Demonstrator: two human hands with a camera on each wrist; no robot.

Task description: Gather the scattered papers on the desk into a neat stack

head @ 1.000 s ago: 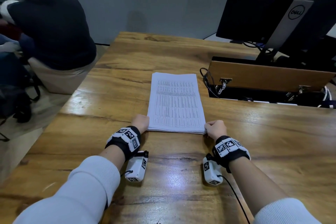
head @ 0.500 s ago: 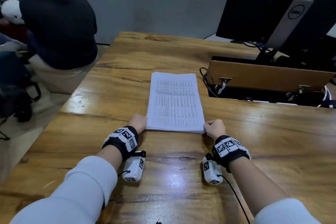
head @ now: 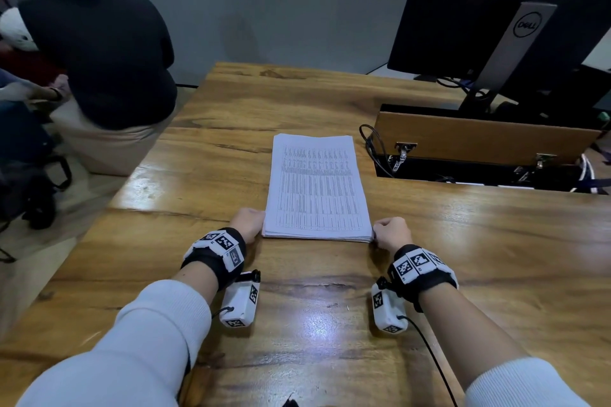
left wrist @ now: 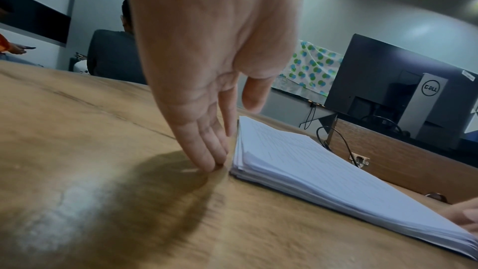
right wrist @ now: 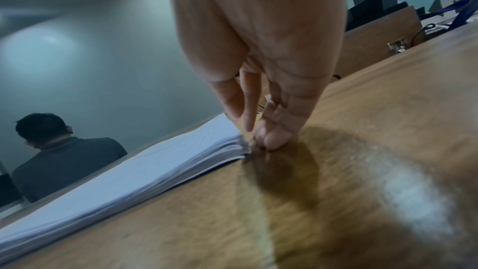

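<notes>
The glossy brown wooden desk (head: 297,324) is carrying the white stack of printed table papers (head: 317,188) near its near edge, long axis running away from the person. The left hand (head: 248,223), fingers straight, is pressing the stack's left side; the right hand (head: 391,235), fingertips bunched, is touching the right corner. Only the wrist views show the sheet edges slightly uneven.

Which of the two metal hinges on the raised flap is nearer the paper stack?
The hinge beside the black cable, at the flap left end; the other hinge sits farther right of the paper stack.
</notes>
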